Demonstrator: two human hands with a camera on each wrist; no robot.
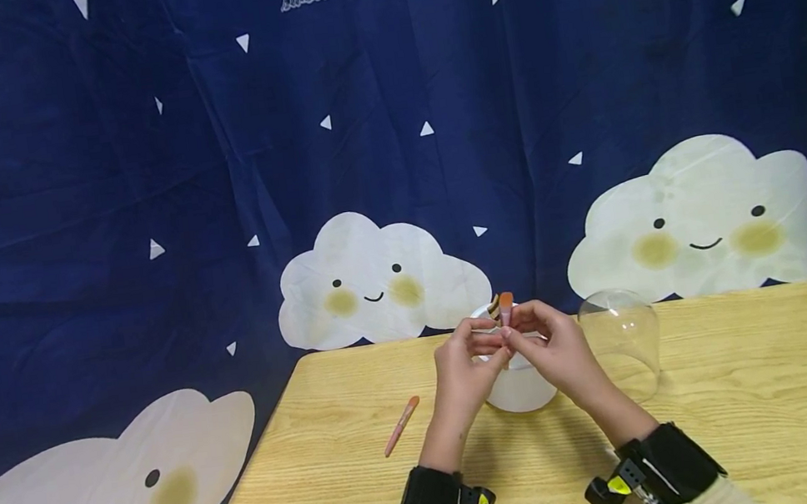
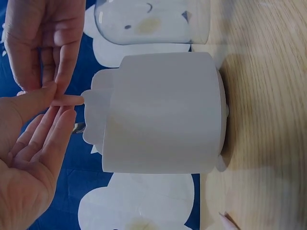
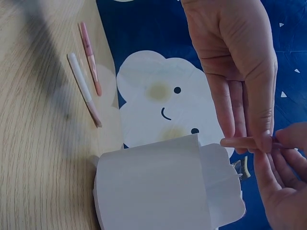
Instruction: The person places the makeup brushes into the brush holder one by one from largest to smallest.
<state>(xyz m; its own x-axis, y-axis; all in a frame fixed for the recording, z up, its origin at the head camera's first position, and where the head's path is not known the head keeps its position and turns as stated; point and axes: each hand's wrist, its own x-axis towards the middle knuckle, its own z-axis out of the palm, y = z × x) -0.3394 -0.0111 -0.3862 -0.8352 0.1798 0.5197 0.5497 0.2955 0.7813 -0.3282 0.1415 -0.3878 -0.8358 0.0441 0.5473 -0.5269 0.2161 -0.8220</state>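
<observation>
A small makeup brush (image 1: 506, 307) with orange bristles stands upright between my hands, its pink handle (image 2: 69, 100) pointing down. My left hand (image 1: 469, 368) pinches it with thumb and fingers. My right hand (image 1: 555, 351) pinches it too, thumb close to the other. Just below and beyond the hands is a white container (image 1: 520, 390) with a scalloped rim (image 3: 223, 184). A dark-and-gold item (image 3: 245, 167) shows at that rim, mostly hidden. Left of my left hand, a pink brush (image 1: 402, 426) lies on the table.
A clear dome (image 1: 622, 343) stands right of the container, near my right forearm. In the right wrist view, a white-handled brush (image 3: 82, 86) lies beside the pink one. The wooden table (image 1: 776, 391) ends at a dark blue curtain (image 1: 392, 161) with clouds.
</observation>
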